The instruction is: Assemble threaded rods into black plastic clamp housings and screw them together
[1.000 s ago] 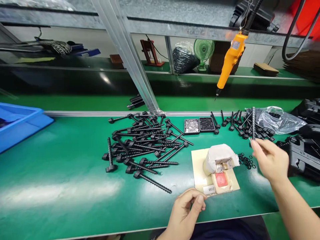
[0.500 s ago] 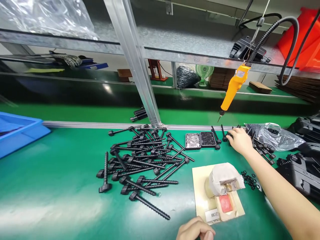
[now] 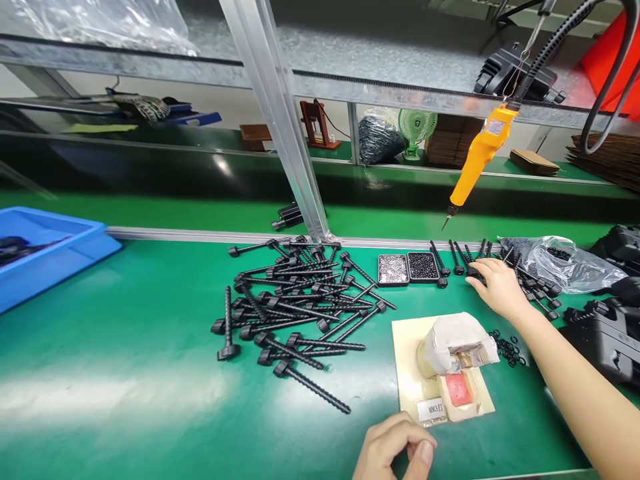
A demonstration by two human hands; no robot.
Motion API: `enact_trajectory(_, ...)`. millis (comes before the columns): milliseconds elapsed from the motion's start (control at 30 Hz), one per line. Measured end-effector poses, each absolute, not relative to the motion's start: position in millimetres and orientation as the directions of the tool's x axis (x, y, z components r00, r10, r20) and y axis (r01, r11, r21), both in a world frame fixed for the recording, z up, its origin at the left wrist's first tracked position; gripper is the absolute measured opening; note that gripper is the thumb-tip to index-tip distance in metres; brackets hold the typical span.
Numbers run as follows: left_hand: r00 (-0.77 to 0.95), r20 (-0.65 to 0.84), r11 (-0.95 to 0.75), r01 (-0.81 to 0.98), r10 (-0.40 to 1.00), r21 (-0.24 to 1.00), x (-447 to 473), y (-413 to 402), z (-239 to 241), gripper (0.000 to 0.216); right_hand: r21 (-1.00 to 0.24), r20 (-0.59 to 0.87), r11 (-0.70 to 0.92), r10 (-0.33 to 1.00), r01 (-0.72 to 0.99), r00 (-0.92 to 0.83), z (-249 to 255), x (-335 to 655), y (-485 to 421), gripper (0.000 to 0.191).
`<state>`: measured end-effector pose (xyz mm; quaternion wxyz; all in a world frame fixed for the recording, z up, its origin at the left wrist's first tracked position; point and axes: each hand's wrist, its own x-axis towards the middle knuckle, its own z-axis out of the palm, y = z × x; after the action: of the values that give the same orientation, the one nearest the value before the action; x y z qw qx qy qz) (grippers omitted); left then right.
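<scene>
The smaller cluster of black knob-headed bolts (image 3: 539, 288) lies right at the fingertips of the right hand (image 3: 500, 288); whether they grip one, I can't tell. The left hand (image 3: 395, 445) curls, contents hidden, near the cream board (image 3: 407, 353).

Gleaming green across the surface (image 3: 150, 407), black along the ribbed bolts (image 3: 303, 311)! Bright orange on the screwdriver (image 3: 481, 157), blue on the bin (image 3: 97, 245), cream on the base board (image 3: 407, 373), pinkish red on the pad (image 3: 459, 389), pale green on the fan (image 3: 417, 125)!
</scene>
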<state>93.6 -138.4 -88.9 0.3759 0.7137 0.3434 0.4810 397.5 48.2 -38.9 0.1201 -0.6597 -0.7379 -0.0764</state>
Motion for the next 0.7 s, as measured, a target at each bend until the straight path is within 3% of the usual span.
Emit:
enact_trajectory(133, 0.255, 0.491, -0.542, 0.197, 0.833, 0.817, 79.6, -139.7, -74.2, 0.012, -0.109, 0.364, 0.113, 0.929, 0.988, -0.066, -42.5, 406.0, -5.0, 0.032)
enact_trajectory(267, 0.132, 0.634, -0.569, 0.603, 0.762, 0.559, 40.6, -129.7, -56.0, 0.018, -0.137, 0.362, 0.126, 0.929, 0.982, -0.069, -63.1, 409.4, -67.9, 0.039)
enact_trajectory(333, 0.13, 0.621, -0.457, 0.793, 0.773, 0.403, 16.4, -123.6, -51.6, 0.017, -0.151, 0.37, 0.145, 0.925, 0.978, -0.08, -75.9, 409.6, -87.3, 0.04)
enact_trajectory(433, 0.224, 0.473, -0.379, 0.888, 0.852, 0.262, -12.2, -118.1, -53.6, 0.026, -0.19, 0.423, 0.159, 0.904, 0.969, -0.066, -91.8, 409.3, -97.2, 0.046)
enact_trajectory(533, 0.318, 0.356, -0.413, 0.88, 0.879, 0.233, -21.9, -116.9, -61.4, 0.029, -0.236, 0.483, 0.164, 0.875, 0.958, -0.031, -100.3, 408.5, -96.2, 0.046)
enact_trajectory(700, 0.358, 0.336, -0.459, 0.838, 0.871, 0.297, -7.9, -116.5, -68.7, 0.027, -0.332, 0.579, 0.178, 0.814, 0.926, 0.051, -101.8, 406.5, -99.7, 0.04)
